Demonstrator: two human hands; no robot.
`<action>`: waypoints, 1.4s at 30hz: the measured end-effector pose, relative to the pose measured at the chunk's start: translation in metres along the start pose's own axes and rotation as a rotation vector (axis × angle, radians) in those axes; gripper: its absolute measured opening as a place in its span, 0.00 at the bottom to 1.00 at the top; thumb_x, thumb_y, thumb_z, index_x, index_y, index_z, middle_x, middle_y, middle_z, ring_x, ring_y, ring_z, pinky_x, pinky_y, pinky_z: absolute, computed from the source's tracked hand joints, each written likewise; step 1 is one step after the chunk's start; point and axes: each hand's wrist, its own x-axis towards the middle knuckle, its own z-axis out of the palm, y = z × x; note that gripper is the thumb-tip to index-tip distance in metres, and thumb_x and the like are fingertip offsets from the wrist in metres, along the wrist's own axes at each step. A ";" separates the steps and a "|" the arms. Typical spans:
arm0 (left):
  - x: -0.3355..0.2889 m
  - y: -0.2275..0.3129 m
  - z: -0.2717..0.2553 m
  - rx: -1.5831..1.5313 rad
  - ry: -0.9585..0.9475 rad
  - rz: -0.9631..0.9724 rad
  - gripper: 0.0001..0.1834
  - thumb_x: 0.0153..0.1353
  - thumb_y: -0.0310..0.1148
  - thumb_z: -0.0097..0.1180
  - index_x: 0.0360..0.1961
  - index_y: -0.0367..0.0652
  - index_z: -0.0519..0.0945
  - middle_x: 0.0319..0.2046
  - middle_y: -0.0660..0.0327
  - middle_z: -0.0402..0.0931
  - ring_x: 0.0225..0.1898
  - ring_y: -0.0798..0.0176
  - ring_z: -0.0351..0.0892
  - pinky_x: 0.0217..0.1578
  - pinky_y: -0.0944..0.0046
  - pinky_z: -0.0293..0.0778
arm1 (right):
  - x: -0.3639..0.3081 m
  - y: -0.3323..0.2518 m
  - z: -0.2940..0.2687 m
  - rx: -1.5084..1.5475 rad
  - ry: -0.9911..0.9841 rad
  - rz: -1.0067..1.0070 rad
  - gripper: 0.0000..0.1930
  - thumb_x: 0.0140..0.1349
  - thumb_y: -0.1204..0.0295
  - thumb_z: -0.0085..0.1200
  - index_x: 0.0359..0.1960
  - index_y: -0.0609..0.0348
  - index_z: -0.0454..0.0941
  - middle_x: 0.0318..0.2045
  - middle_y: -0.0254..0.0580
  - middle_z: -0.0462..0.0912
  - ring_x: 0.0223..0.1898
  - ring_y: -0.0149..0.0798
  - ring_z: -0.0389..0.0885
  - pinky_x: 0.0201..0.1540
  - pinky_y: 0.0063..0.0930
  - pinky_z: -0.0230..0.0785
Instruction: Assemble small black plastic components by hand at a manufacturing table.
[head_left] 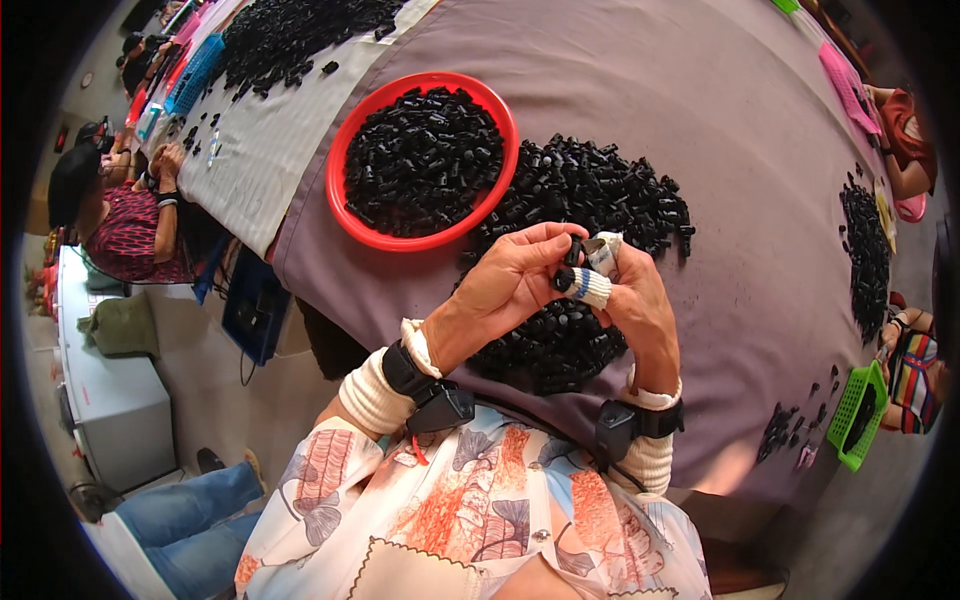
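Observation:
Both hands meet over a heap of small black plastic parts (600,185) on the cloth. My left hand (500,285) is closed, pinching a small black plastic part (574,250) between thumb and fingertips. My right hand (642,305) is curled in against it, with white knit covers (590,287) on its fingers. A second dark piece (563,279) shows at the tip of a covered finger; its exact shape is hard to see. Just beyond my left hand stands a round red basin (337,200) filled with the same black parts.
A grey-mauve cloth (740,150) covers the table. At far left, a person (120,220) sits by another black pile (300,40) and a blue basket (195,75). A green basket (845,440) stands at the right edge, near more people and a black pile (865,250).

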 end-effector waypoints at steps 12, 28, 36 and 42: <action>0.003 -0.003 0.002 0.108 0.052 0.046 0.11 0.62 0.29 0.47 0.44 0.36 0.72 0.36 0.59 0.76 0.34 0.69 0.77 0.35 0.69 0.76 | 0.001 0.007 -0.002 -0.121 -0.023 -0.096 0.10 0.46 0.72 0.60 0.26 0.62 0.73 0.17 0.28 0.70 0.19 0.22 0.64 0.19 0.20 0.57; 0.002 -0.006 0.008 0.264 0.103 0.071 0.11 0.62 0.29 0.47 0.44 0.37 0.73 0.36 0.62 0.75 0.36 0.71 0.75 0.37 0.68 0.73 | -0.004 0.005 0.001 0.098 0.113 -0.091 0.10 0.49 0.74 0.60 0.32 0.61 0.73 0.17 0.27 0.71 0.15 0.19 0.65 0.15 0.14 0.56; 0.002 -0.004 0.003 0.283 0.065 0.123 0.11 0.61 0.28 0.49 0.44 0.37 0.73 0.35 0.62 0.75 0.35 0.71 0.75 0.36 0.69 0.73 | -0.006 0.003 -0.001 0.095 0.093 -0.081 0.08 0.52 0.72 0.58 0.31 0.62 0.74 0.16 0.28 0.72 0.13 0.20 0.65 0.14 0.15 0.55; 0.005 -0.006 0.002 0.268 0.058 0.158 0.11 0.60 0.28 0.50 0.43 0.37 0.73 0.34 0.62 0.75 0.33 0.72 0.75 0.34 0.70 0.73 | -0.007 0.006 -0.001 0.117 0.129 -0.072 0.08 0.53 0.72 0.57 0.32 0.62 0.74 0.16 0.28 0.72 0.13 0.20 0.65 0.14 0.14 0.54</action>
